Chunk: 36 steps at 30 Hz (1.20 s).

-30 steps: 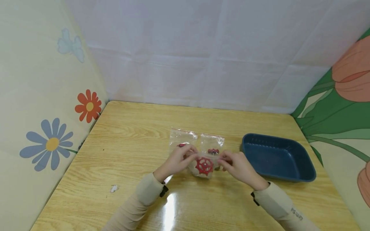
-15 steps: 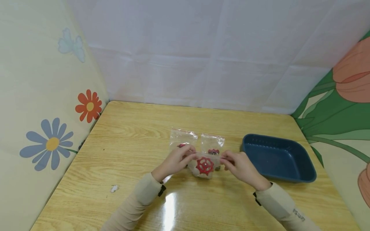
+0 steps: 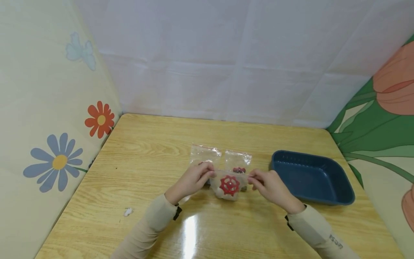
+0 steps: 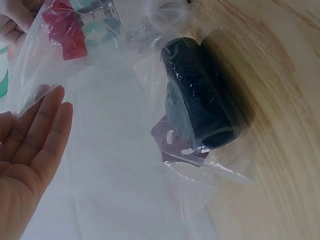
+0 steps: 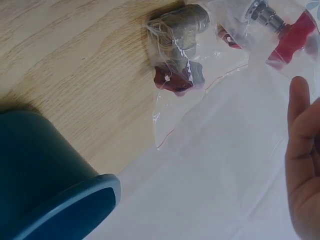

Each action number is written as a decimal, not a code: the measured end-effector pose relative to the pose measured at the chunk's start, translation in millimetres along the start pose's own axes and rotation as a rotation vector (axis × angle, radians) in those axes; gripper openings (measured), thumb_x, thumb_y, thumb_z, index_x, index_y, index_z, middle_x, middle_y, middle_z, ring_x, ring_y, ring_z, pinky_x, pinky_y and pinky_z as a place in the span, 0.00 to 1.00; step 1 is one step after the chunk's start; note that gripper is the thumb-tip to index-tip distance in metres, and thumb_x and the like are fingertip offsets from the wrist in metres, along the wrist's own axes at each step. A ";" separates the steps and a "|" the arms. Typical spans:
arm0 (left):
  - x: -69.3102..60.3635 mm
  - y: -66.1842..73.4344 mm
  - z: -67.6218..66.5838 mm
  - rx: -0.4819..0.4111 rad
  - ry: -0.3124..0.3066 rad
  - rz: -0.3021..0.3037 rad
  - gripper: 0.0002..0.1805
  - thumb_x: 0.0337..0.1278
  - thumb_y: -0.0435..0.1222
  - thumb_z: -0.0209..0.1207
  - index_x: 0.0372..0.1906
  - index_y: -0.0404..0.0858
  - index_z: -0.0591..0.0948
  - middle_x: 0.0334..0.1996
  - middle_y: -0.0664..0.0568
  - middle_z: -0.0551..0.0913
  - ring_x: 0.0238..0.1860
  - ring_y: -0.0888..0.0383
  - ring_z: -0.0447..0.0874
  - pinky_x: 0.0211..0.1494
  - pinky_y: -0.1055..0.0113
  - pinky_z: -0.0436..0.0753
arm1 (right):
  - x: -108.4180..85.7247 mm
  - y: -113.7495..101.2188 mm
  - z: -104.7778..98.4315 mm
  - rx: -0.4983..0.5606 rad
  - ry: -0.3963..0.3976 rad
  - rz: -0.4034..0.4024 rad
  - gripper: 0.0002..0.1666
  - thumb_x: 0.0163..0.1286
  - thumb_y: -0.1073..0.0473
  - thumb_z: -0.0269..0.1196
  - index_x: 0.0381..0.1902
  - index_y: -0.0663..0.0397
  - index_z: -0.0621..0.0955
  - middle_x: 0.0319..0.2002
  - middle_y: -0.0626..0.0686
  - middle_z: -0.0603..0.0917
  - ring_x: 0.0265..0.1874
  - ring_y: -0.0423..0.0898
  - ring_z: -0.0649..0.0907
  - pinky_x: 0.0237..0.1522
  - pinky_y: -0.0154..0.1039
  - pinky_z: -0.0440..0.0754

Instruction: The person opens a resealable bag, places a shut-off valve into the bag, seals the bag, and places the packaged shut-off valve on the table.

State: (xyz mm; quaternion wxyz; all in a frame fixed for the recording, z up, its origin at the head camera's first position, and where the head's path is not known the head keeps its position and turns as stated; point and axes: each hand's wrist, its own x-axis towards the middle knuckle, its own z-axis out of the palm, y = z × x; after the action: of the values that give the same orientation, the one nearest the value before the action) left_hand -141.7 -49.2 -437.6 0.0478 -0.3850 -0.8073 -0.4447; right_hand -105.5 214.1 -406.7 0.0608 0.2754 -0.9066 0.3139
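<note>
A clear zip bag point(image 3: 216, 187) stands at the front of the table's middle, with a valve with a red handwheel point(image 3: 229, 185) inside. My left hand point(image 3: 193, 180) pinches the bag's upper left corner, and in the left wrist view the left hand point(image 4: 32, 155) shows its lower fingers extended. At the opposite upper corner my right hand point(image 3: 270, 187) pinches the film between thumb and fingers. Behind are two more clear bags: the left bag point(image 3: 204, 153) holds a dark valve body point(image 4: 200, 95), the right bag point(image 3: 237, 158) a valve with a red handwheel point(image 5: 177, 77).
To the right of the hands stands a dark blue plastic bin point(image 3: 313, 176) with raised walls. A small pale worn patch point(image 3: 128, 212) marks the wooden table point(image 3: 155, 151) at left. A white cloth point(image 3: 210, 64) hangs behind the table.
My left hand has slid slightly left and my right hand slightly right along the bag's top edge. The bag and the things behind it stay nearly in place.
</note>
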 end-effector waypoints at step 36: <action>0.1 -3.0 4.7 0.019 0.099 0.215 0.03 0.54 0.25 0.56 0.31 0.35 0.75 0.25 0.51 0.79 0.23 0.66 0.72 0.26 0.80 0.73 | 1.4 1.0 3.1 0.019 0.042 -0.089 0.05 0.60 0.71 0.59 0.27 0.58 0.78 0.16 0.44 0.77 0.14 0.28 0.71 0.14 0.25 0.70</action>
State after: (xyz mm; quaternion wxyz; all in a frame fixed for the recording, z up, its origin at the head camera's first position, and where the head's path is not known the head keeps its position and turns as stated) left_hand -142.5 -46.5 -442.4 0.1387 -0.4465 -0.7621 -0.4479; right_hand -107.0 212.2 -409.4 0.0911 0.3092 -0.8891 0.3251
